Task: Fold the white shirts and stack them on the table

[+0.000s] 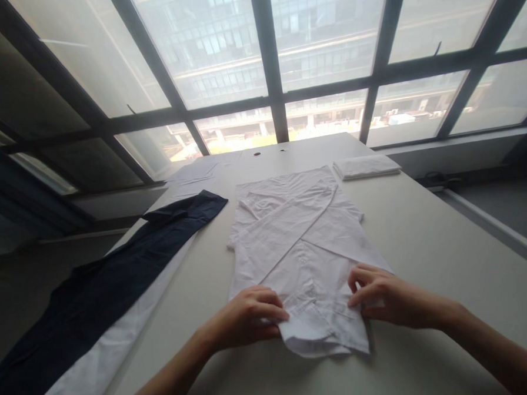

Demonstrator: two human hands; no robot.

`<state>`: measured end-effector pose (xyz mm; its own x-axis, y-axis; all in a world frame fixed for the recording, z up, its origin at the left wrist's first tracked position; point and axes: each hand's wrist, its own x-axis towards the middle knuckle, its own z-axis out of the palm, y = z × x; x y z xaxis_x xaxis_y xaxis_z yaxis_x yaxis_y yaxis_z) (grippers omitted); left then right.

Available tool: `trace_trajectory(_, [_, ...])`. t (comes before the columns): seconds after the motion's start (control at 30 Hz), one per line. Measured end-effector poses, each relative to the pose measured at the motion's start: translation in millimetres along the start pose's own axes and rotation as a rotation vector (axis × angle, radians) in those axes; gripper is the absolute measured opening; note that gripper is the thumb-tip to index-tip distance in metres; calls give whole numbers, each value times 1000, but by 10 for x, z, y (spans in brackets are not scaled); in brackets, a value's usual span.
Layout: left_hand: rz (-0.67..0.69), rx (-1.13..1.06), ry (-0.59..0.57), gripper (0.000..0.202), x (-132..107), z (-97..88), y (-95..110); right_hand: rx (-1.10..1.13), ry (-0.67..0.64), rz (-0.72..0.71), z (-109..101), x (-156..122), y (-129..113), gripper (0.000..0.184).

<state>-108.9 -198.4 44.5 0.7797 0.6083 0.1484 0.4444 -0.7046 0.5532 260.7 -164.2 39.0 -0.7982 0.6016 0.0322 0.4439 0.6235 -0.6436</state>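
A white shirt [292, 231] lies flat on the table in front of me, its sleeves folded across the body in crossing layers. At the near end a curved flap of its cloth hangs loose and slightly lifted. My left hand [256, 313] pinches the left edge of this near end, fingers closed on the cloth. On the opposite side, my right hand [377, 294] has its thumb and fingers closed on the right edge. Fine wrinkles run down the middle of the shirt between my hands.
The white table [430, 259] reaches toward large windows [221, 58]. A dark navy garment [130, 269] lies along its left side over white cloth [121, 340]. A folded white cloth [367, 167] rests at the far right, and thin white fabric [195, 171] at the far left.
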Motion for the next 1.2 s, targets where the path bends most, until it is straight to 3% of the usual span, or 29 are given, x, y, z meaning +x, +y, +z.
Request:
trace_trajectory(0.13, [-4,-47,20,16,-6,-13,-32,10,7,-19,3,4,17,7])
trace_trajectory(0.23, [-34,-85,39,17,1,-37,-29,48,46,-24,9,5,30,14])
trace_trajectory(0.4, [-202,-113,171,34,38,-87,28,106,181,-3,12,26,57,27])
trace_trajectory(0.57, [-385,-42,289,43,54,-49,3,73,301,52,50,75,99,29])
trace_trajectory(0.77, [-497,86,285,41,53,84,-116,-58,316,133,150,110,147,28])
trace_trajectory(0.9, [-547,226,296,37,57,112,-83,-232,336,190,163,91,170,30])
trace_trajectory(0.97, [-514,277,342,29,69,103,-11,-267,367,183,158,80,152,29])
trace_trajectory(1.03, [-396,294,328,27,90,99,74,-247,419,123,169,80,99,22])
trace_trajectory(1.1, [-246,310,207,44,115,118,139,-226,425,25,211,95,16,26])
trace_trajectory(1.2, [-132,350,0,64,142,197,146,-253,271,-106,320,140,-99,58])
